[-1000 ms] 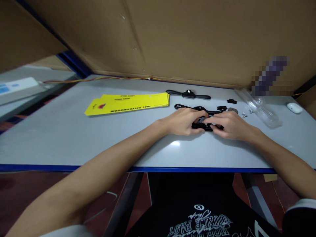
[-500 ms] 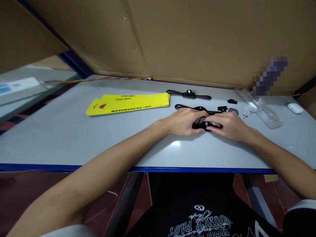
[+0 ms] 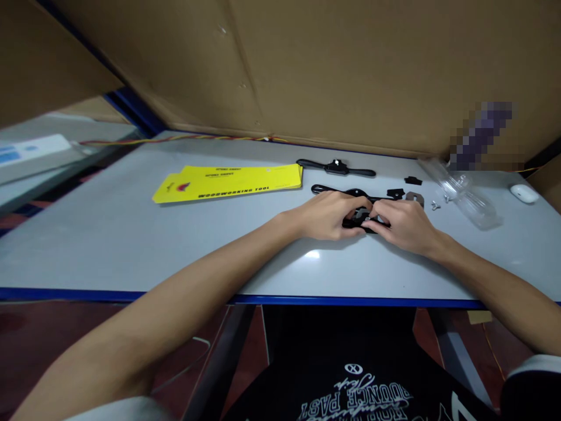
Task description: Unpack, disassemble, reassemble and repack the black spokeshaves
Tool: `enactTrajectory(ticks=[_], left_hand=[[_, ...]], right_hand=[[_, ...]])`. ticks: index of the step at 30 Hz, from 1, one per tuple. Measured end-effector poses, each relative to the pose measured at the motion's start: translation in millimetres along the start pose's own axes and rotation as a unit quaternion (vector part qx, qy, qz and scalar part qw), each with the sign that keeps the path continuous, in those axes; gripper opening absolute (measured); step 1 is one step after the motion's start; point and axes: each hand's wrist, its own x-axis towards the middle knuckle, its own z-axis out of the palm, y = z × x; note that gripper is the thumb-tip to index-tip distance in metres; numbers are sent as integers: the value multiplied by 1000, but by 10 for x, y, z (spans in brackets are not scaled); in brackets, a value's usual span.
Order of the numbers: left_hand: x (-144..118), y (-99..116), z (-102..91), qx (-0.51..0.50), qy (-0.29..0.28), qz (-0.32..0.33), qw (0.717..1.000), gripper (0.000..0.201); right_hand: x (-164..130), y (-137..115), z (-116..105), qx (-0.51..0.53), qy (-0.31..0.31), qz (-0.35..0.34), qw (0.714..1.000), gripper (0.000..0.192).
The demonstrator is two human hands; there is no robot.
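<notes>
Both hands on table [image 3: 131, 245] near far edge: left hand [image 3: 326, 215] and right hand [image 3: 405, 222] pinching black spokeshave body [image 3: 360, 220] between fingertips. Assembly step, likely seating small part; next needs fine alignment. Loose parts [image 3: 405, 195] just beyond.

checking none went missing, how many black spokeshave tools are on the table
3. One spokeshave lies at the back near the cardboard, a second just beyond the hands, and a third is gripped between the left hand and right hand, mostly hidden.
</notes>
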Motion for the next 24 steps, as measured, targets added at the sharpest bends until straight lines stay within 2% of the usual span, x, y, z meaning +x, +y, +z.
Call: enactTrajectory(ticks=[6, 14, 20, 24], left_hand=[[9, 38, -5, 13, -8, -11, 1000, 37], [0, 191, -11, 45, -13, -30, 998, 58], [6, 294, 22, 66, -22, -72, 995, 45], [8, 269, 43, 54, -30, -57, 996, 37]], right_hand=[[4, -88, 1, -46, 18, 15, 999, 27], [2, -89, 2, -27, 10, 25, 999, 24], [3, -91, -7, -11, 6, 43, 999, 21], [14, -60, -12, 30, 6, 44, 999, 20]])
